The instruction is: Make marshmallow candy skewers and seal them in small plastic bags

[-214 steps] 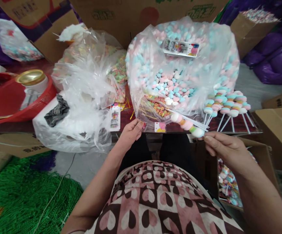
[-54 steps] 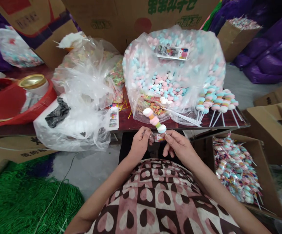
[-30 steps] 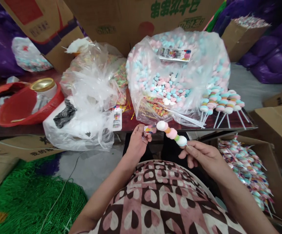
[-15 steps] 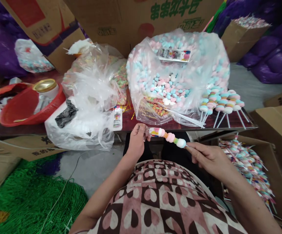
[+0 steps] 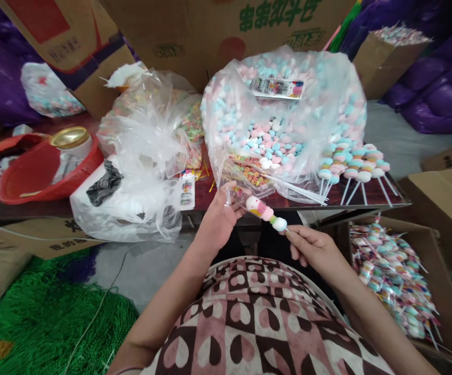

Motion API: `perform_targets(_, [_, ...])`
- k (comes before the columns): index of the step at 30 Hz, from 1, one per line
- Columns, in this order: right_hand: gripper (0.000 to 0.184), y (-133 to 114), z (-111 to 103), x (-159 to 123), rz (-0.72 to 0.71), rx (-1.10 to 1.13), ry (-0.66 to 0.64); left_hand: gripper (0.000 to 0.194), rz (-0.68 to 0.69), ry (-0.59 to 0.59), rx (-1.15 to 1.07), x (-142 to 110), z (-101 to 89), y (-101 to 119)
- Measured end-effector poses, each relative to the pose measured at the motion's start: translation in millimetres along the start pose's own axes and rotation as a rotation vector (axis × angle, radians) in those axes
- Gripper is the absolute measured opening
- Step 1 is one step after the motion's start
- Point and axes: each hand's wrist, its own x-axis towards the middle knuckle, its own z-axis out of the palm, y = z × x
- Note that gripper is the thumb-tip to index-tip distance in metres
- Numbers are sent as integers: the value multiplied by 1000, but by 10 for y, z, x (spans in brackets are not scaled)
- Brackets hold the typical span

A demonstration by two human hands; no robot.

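Observation:
A marshmallow skewer [image 5: 279,224] with pink, green and white-blue pieces slants in front of my body. My right hand [image 5: 314,250] pinches its stick just below the lowest marshmallow. The upper part sits inside a small clear plastic bag [image 5: 252,205] with a colourful print. My left hand [image 5: 220,219] has its fingers closed around the top end of that bag; the fingertips are partly blurred behind the plastic. Close beyond the hands, on the table edge, lies a stack of printed clear bags [image 5: 187,191].
A large bag of marshmallows [image 5: 284,117], loose white sticks [image 5: 300,189] and unwrapped skewers [image 5: 361,164] occupy the table's right side. White plastic bags [image 5: 132,192] and a red basket [image 5: 18,179] stand left. Wrapped skewers [image 5: 395,281] fill a carton at lower right.
My right hand has moved left, and the skewer sits deeper in the clear bag. My left hand has risen slightly and turned, its fingers more spread around the bag.

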Motion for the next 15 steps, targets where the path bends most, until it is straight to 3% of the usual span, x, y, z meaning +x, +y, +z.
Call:
perform_targets(4, [49, -66, 90, 44, -3, 91, -7, 47, -5, -91, -109, 41, 153, 106])
perform_targets(7, [49, -87, 152, 96, -18, 95, -29, 41, 6, -19, -82, 107, 218, 54])
perform_targets(10, [49, -74, 195, 168, -47, 101, 32, 35, 1, 67, -113, 194, 262, -27])
perform_targets(15, [49, -86, 259, 287, -29, 123, 50, 38, 34, 98, -135, 297, 323, -92])
